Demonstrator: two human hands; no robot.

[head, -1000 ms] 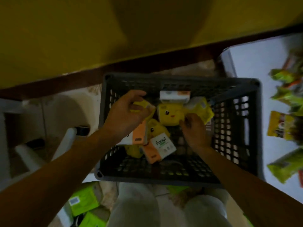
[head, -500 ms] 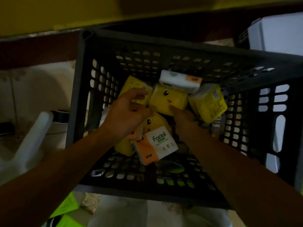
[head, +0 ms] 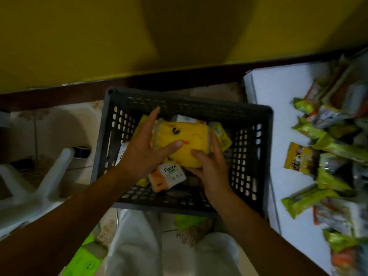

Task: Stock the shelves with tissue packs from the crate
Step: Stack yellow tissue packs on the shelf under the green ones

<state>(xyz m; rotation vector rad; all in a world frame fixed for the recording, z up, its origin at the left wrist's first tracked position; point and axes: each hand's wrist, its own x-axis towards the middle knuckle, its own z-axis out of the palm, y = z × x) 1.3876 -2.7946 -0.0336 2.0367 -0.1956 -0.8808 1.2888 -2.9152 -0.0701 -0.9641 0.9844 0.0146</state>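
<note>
A dark grey slotted crate stands on the floor in front of my knees. Over it I hold a yellow tissue pack with a cartoon face between both hands. My left hand clasps its left side, thumb across the front and fingers behind it. My right hand grips its lower right corner from below. Inside the crate lie an orange and white "Facial" pack, another yellow pack at the right and a white pack at the back.
A white shelf surface at the right carries several green, yellow and orange snack packets. A white plastic stool leg lies at the left. Green packs sit on the floor by my left knee. A yellow wall rises behind the crate.
Both hands have closed on the yellow cartoon pack and raised it out of the pile. The view has pulled back from the crate, bringing the shelf at the right into sight.
</note>
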